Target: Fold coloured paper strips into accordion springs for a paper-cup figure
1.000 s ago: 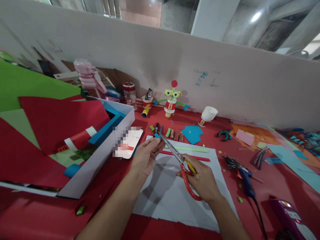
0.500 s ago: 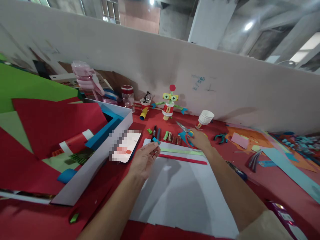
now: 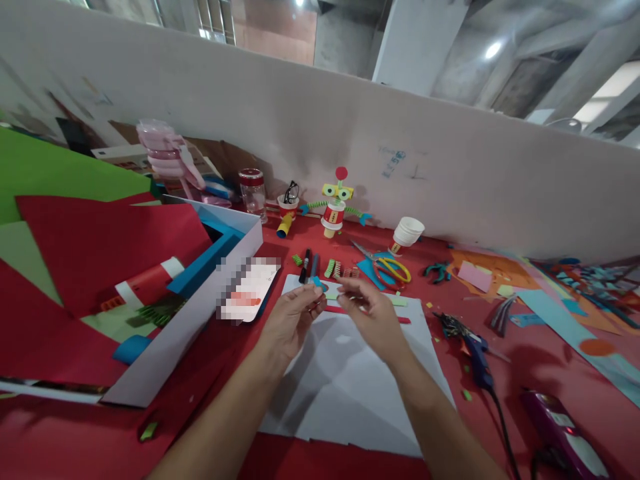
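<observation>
My left hand (image 3: 295, 317) pinches a small blue paper piece (image 3: 319, 285) between thumb and fingertips above a white sheet (image 3: 350, 393). Facing it, my right hand (image 3: 370, 313) has its fingers curved and apart, with nothing visible in them. Under the hands, a pale green strip (image 3: 397, 301) and a red strip (image 3: 404, 321) lie across the sheet. Beyond my right hand rest scissors (image 3: 393, 270) with yellow and red handles, partly over a blue paper sheet (image 3: 373, 273). Folded green paper (image 3: 329, 268) and a black marker (image 3: 305, 265) lie past the fingertips.
A paper-cup figure (image 3: 333, 217) stands by the wall, with stacked white cups (image 3: 407, 231) to its right. A phone (image 3: 253, 293) and a box of coloured paper (image 3: 240, 250) are on the left. Pliers (image 3: 438, 271) and a corded glue gun (image 3: 477, 357) lie on the right.
My right hand has let go of the scissors, leaving them on the table, and has come back beside my left hand. The left still pinches the blue paper piece.
</observation>
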{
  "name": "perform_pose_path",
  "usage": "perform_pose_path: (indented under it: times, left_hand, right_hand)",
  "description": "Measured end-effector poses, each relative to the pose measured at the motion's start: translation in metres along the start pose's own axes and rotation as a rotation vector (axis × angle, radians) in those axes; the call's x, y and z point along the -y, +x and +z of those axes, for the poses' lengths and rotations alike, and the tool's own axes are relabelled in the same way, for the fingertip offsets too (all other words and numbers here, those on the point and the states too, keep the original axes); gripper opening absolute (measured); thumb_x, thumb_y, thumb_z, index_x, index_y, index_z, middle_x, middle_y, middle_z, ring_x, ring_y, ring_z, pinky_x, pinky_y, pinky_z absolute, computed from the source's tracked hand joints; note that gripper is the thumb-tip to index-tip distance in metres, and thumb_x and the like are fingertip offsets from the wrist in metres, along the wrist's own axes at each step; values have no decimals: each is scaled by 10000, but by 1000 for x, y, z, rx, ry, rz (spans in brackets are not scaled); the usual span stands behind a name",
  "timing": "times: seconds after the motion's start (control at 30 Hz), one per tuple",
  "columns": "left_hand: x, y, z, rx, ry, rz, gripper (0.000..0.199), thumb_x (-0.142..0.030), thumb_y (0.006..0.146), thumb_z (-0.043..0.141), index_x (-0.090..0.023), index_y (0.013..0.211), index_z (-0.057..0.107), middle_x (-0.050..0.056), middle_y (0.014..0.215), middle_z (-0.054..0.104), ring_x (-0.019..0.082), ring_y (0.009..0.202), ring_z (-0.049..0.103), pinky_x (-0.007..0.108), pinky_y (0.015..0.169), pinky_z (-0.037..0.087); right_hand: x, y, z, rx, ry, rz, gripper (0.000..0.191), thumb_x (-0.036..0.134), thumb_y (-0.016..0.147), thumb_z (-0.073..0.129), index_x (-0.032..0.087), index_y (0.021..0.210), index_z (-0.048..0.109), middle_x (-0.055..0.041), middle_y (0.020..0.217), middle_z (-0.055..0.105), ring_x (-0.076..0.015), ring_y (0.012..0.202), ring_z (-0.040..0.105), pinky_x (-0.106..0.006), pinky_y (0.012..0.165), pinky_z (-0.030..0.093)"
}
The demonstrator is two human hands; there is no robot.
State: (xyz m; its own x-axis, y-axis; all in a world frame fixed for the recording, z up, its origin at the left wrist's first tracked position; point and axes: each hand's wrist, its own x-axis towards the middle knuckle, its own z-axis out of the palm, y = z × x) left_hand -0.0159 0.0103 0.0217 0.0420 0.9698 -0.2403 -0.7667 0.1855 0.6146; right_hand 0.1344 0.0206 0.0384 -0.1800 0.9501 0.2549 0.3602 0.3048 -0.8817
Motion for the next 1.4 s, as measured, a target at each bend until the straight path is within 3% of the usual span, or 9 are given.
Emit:
perform_pose_path:
  times: [0.13,0.3,0.5,0.73,0.87,1.2,1.4]
  left_hand:
    - [7,-4,1,96,162,-63,143,-181,572,801,-123,655,699,12,621,639,96,608,570,221,644,455]
    - [14,-6,-1,181,270,-105,122,-188,583,801,-127,635,709,15,609,620,91,592,543,221,634,442]
    - [15,-6,-3,133,327,-76,138,-211,553,816,-140,597,706,15,575,607,102,574,524,236,611,430]
    - [19,-8,-1,165,359,-78,160,-226,600,792,-141,727,743,35,649,652,100,572,513,248,602,406]
    - [20,-8,-2,155,372,-88,140,-222,609,788,-139,705,730,24,630,628,97,580,512,239,611,404]
    - [20,-6,-3,106,249,-157,132,-225,586,801,-149,631,703,8,639,622,103,648,545,239,700,435]
    - [16,-4,-5,86,142,-315,207,-184,485,853,-134,591,683,-5,631,619,98,661,553,240,705,442]
  right_hand:
    - [5,-31,12,-60,162,-28,267,274,775,652,246,1040,667,-39,974,677,-167,867,633,-307,798,513]
    - [-12,-33,9,-147,295,50,154,254,749,676,238,898,712,-20,832,673,-166,787,635,-293,727,520]
    - [-14,-37,14,-148,364,130,185,279,770,640,256,933,725,-19,893,708,-175,818,635,-334,783,510]
    - [-12,-37,14,-185,461,244,196,280,751,632,229,906,740,-1,768,715,-157,712,611,-322,716,511]
    - [-9,-36,15,-184,496,257,186,272,735,643,222,887,738,2,755,718,-155,716,618,-325,737,511]
    - [-8,-42,24,-203,486,210,239,277,751,658,204,978,676,-6,778,682,-148,724,623,-289,708,514]
    - [-5,-42,18,-197,292,20,146,224,773,642,221,904,704,-27,834,631,-153,762,607,-271,677,506]
